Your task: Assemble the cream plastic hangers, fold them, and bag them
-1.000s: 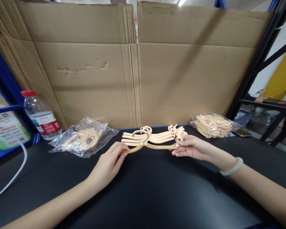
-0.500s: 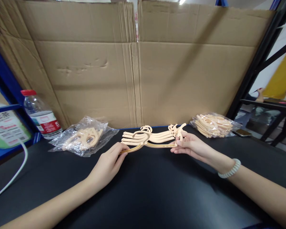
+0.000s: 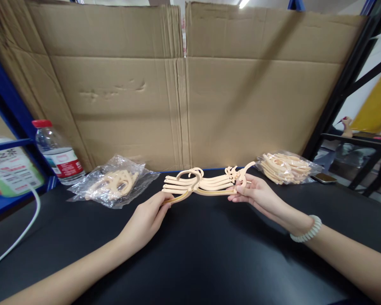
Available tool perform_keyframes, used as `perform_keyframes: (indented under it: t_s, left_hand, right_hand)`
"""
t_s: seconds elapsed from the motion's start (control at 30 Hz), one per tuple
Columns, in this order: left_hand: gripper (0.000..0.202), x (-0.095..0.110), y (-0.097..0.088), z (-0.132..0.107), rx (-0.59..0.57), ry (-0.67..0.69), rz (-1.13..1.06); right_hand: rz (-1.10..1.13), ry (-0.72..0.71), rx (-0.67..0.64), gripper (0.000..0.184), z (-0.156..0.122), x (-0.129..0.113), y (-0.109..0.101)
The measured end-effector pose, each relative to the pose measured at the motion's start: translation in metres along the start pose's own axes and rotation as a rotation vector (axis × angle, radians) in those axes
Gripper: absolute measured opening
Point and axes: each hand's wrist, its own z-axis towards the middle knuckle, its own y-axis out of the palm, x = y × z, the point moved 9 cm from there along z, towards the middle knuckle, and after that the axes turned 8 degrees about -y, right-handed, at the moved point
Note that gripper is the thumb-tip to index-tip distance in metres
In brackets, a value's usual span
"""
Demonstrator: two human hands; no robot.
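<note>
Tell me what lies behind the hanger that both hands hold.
A stack of cream hangers lies just behind the held hanger, then the cardboard wall. The stack covers the table beneath it.

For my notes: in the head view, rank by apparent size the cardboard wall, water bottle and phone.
1. Brown cardboard wall
2. Red-capped clear water bottle
3. Dark flat phone

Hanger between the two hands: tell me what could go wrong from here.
The left hand and right hand pinch the thin hanger only at its ends, so it may flex or slip out. Its hook seems to sit against the loose stack of hangers right behind; lifting could snag and scatter them.
</note>
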Motion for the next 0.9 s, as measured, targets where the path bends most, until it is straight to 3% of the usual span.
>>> perform_keyframes:
  t_s: [0.47,0.9]
  left_hand:
    - [0.019,0.002,0.0,0.0,-0.003,-0.003,0.002]
    - [0.025,0.006,-0.002,0.0,0.001,-0.009,0.039]
  right_hand:
    - [-0.024,-0.04,0.059,0.043,0.0,-0.003,-0.003]
    - [0.054,0.011,0.043,0.032,0.003,0.01,-0.004]
